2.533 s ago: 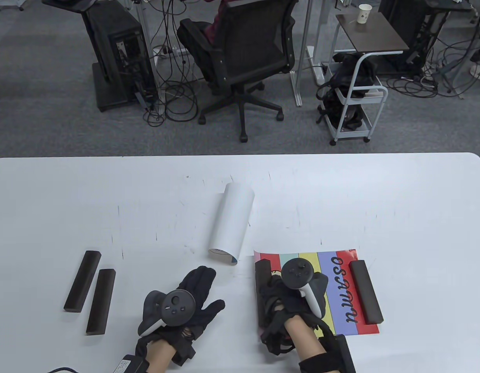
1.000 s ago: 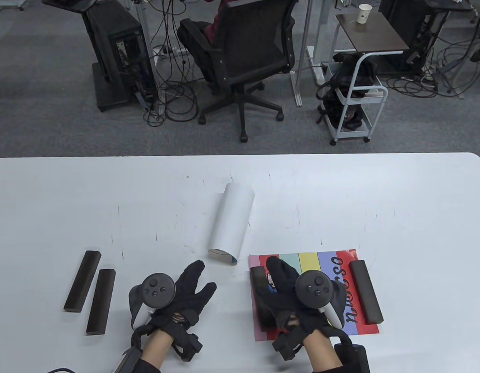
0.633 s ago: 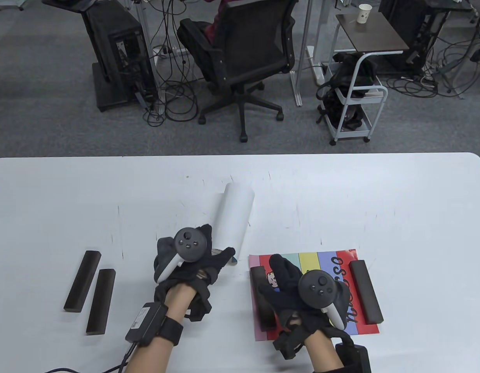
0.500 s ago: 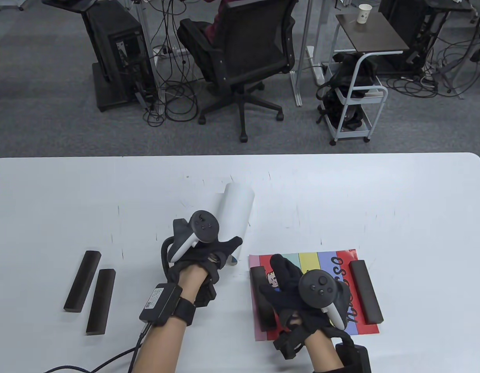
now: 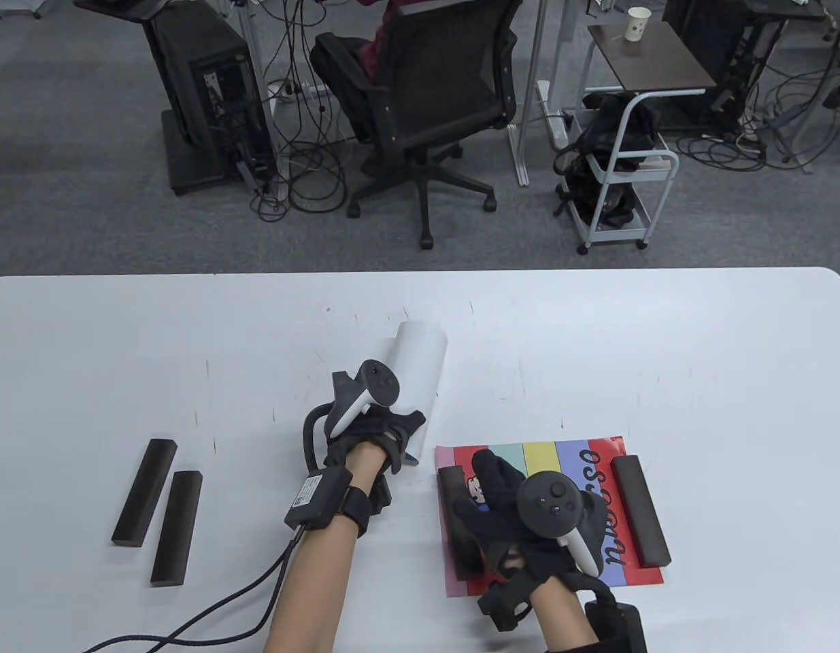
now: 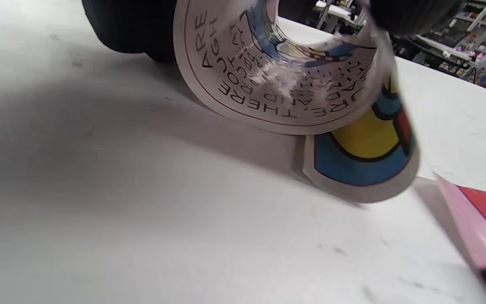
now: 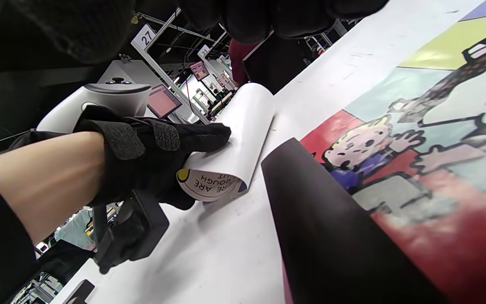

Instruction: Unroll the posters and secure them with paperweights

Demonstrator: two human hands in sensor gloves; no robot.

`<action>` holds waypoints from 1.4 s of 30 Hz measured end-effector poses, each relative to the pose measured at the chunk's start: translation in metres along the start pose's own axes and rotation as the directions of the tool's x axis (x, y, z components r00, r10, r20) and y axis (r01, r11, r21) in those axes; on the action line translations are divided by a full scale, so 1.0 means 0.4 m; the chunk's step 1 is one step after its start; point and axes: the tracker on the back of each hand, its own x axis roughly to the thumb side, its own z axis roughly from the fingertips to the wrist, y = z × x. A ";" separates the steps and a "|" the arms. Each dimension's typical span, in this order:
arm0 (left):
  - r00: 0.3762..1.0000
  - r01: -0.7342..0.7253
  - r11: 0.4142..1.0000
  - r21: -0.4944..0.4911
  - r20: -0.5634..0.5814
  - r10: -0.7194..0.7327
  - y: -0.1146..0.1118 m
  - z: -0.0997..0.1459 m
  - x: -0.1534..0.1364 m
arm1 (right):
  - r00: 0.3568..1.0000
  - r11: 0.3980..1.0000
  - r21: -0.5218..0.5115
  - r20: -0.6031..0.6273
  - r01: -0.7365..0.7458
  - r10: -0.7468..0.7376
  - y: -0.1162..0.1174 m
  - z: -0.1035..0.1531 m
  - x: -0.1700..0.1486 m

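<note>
We see left hand (image 5: 375,435) gripping white rolled poster (image 5: 420,360), printed inside; right hand (image 5: 522,517) flat, fingers spread, on striped unrolled poster (image 5: 573,462).

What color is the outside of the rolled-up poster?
White on the outside of the rolled poster, clearest in the table view.

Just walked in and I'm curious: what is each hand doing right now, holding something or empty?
Left hand: grips the near end of the rolled poster.
Right hand: rests on the flat poster, holding nothing; cannot tell if it touches the paperweight.
</note>
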 end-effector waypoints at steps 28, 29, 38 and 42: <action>0.935 0.329 0.796 0.507 -0.059 -0.349 0.052 0.431 -0.199 | 0.999 1.000 0.014 0.039 0.012 -0.012 0.013 0.002 0.021; 0.926 0.354 0.785 0.507 -0.073 -0.371 0.036 0.437 -0.204 | 0.999 1.000 0.016 0.044 0.005 -0.005 0.016 0.002 0.025; 0.881 0.452 0.776 0.439 -0.084 -0.466 -0.075 0.433 -0.219 | 0.984 0.986 0.059 0.094 -0.157 0.151 0.046 -0.034 0.131; 0.881 0.451 0.809 0.378 -0.045 -0.470 -0.104 0.434 -0.222 | 0.971 0.968 0.119 0.123 -0.221 0.206 0.094 -0.068 0.188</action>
